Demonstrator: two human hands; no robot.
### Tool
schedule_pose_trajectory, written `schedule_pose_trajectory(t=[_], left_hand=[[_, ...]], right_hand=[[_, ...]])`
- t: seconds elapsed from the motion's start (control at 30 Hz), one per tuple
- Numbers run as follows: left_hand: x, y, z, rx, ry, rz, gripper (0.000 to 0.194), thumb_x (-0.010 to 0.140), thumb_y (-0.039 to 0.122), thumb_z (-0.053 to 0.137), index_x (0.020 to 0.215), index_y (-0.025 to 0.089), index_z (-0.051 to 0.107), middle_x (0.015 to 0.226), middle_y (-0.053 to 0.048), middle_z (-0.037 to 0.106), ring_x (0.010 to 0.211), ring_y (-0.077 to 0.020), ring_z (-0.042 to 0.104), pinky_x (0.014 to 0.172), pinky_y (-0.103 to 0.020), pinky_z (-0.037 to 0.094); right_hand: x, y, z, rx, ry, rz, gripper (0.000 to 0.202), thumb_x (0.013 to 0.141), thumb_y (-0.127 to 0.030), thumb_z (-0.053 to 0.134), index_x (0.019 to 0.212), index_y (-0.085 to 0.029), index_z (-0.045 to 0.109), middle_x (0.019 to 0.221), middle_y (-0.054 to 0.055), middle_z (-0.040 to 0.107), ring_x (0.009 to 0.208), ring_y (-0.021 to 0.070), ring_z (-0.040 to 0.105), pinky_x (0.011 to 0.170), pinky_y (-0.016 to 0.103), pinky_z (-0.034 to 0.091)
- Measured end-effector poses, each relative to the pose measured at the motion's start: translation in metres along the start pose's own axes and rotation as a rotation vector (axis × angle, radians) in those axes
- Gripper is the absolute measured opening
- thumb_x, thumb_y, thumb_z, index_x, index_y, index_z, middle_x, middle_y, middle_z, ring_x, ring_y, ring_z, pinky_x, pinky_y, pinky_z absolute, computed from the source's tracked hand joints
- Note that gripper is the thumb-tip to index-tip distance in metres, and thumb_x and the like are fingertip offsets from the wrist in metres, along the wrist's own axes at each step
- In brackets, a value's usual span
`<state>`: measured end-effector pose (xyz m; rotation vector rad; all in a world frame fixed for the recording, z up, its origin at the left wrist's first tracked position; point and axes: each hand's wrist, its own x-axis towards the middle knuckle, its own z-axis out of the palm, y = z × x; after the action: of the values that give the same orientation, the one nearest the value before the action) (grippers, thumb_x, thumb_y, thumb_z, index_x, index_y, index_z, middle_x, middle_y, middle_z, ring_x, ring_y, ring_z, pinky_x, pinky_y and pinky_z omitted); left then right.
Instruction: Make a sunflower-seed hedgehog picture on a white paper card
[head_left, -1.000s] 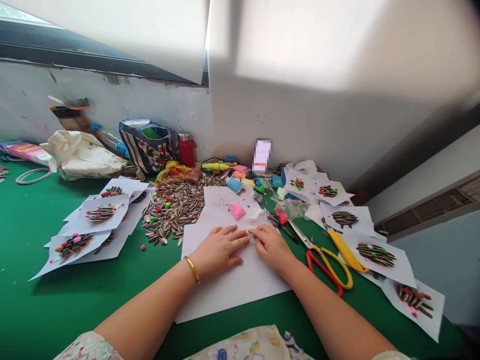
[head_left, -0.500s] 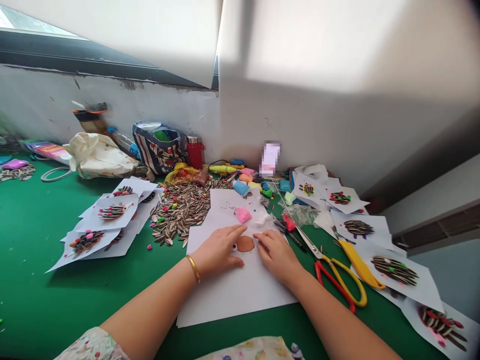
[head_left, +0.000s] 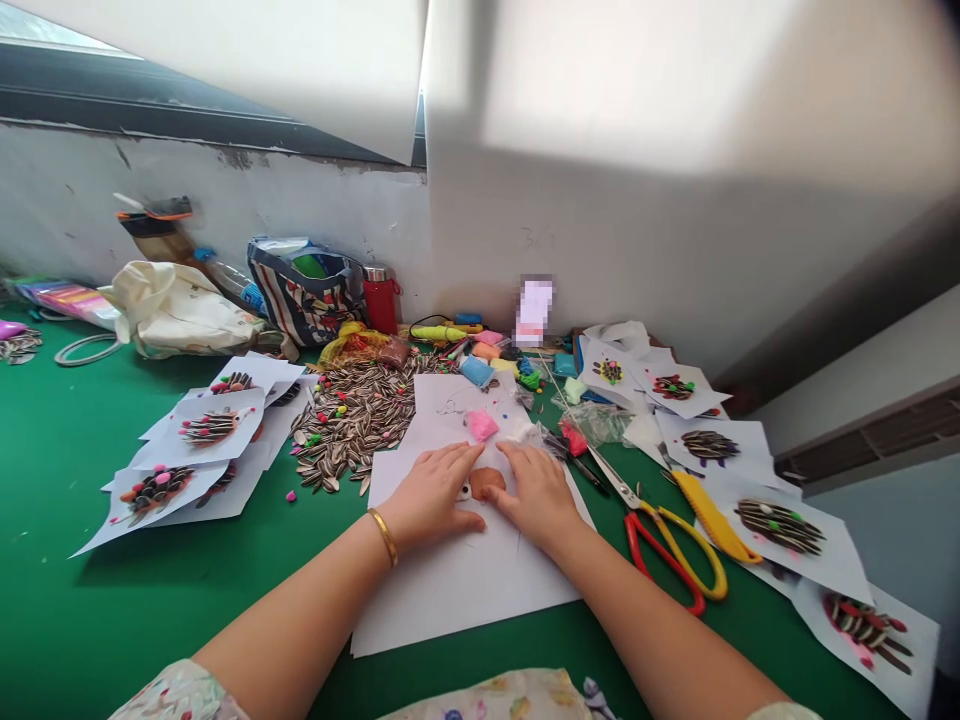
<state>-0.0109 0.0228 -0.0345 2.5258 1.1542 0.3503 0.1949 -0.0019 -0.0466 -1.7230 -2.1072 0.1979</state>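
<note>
A flat, rounded brown clay piece (head_left: 487, 482) lies on a sheet of white paper (head_left: 457, 600) in front of me. At its left edge is a small white spot with a dark centre (head_left: 464, 492), like an eye. My left hand (head_left: 431, 490) rests on the paper left of the clay, fingers stretched and thumb apart. From the right, my right hand (head_left: 540, 495) reaches over with spread fingers, its thumb touching the clay's right side. Just beyond both hands sits a lump of pink clay (head_left: 481, 425).
Sunflower seeds (head_left: 352, 415) are heaped left of the paper. Scissors (head_left: 652, 530) with red and yellow handles and a yellow utility knife (head_left: 716, 515) lie to the right. Seed-decorated sheets (head_left: 217, 425) are stacked at left, more at right. Bags and a red bottle (head_left: 380, 303) stand behind.
My right hand has moved left and slightly away from me, and its thumb now touches the brown clay. My left hand stays nearly in place. The whole view has shifted a little.
</note>
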Motion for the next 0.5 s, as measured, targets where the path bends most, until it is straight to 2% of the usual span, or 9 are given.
schedule_pose_trajectory(t=[0.1, 0.2, 0.33, 0.4, 0.5], left_hand=[[0.000, 0.000, 0.001, -0.005, 0.008, 0.002, 0.105, 0.066, 0.052, 0.079, 0.152, 0.025, 0.025, 0.151, -0.015, 0.042, 0.140, -0.0331, 0.037, 0.112, -0.050, 0.030], [0.000, 0.000, 0.000, -0.002, 0.004, 0.000, 0.103, 0.066, 0.052, 0.079, 0.151, 0.024, 0.028, 0.151, -0.016, 0.042, 0.140, -0.0332, 0.037, 0.112, -0.050, 0.030], [0.000, 0.003, -0.003, -0.012, 0.002, -0.003, 0.100, 0.068, 0.052, 0.078, 0.150, 0.024, 0.029, 0.150, -0.016, 0.044, 0.139, -0.0335, 0.038, 0.111, -0.050, 0.032], [0.000, 0.004, -0.004, -0.019, 0.009, -0.002, 0.099, 0.068, 0.051, 0.078, 0.150, 0.025, 0.029, 0.149, -0.015, 0.044, 0.139, -0.0337, 0.039, 0.111, -0.051, 0.032], [-0.001, 0.004, -0.004, -0.015, 0.010, -0.003, 0.099, 0.068, 0.050, 0.078, 0.150, 0.024, 0.029, 0.149, -0.016, 0.044, 0.139, -0.0334, 0.039, 0.111, -0.051, 0.032]], right_hand=[[0.001, -0.003, 0.002, -0.005, 0.029, 0.010, 0.060, 0.080, -0.048, 0.071, 0.132, -0.022, 0.055, 0.115, 0.011, 0.064, 0.108, 0.0314, 0.055, 0.091, 0.044, 0.040], [0.001, -0.006, 0.001, 0.067, 0.079, -0.023, 0.048, 0.084, -0.039, 0.067, 0.128, -0.024, 0.058, 0.109, 0.010, 0.063, 0.102, 0.0277, 0.055, 0.088, 0.041, 0.040], [-0.008, -0.007, -0.007, 0.156, 0.059, -0.237, 0.021, 0.089, -0.023, 0.059, 0.105, -0.028, 0.072, 0.087, 0.004, 0.059, 0.089, 0.0204, 0.052, 0.083, 0.034, 0.039], [-0.014, -0.006, -0.009, 0.127, 0.037, -0.317, 0.019, 0.088, -0.020, 0.059, 0.097, -0.028, 0.074, 0.084, 0.003, 0.057, 0.088, 0.0200, 0.051, 0.082, 0.034, 0.037], [-0.019, -0.006, -0.009, 0.076, 0.040, -0.369, 0.019, 0.087, -0.021, 0.061, 0.099, -0.027, 0.075, 0.085, 0.004, 0.057, 0.088, 0.0200, 0.049, 0.081, 0.034, 0.035]])
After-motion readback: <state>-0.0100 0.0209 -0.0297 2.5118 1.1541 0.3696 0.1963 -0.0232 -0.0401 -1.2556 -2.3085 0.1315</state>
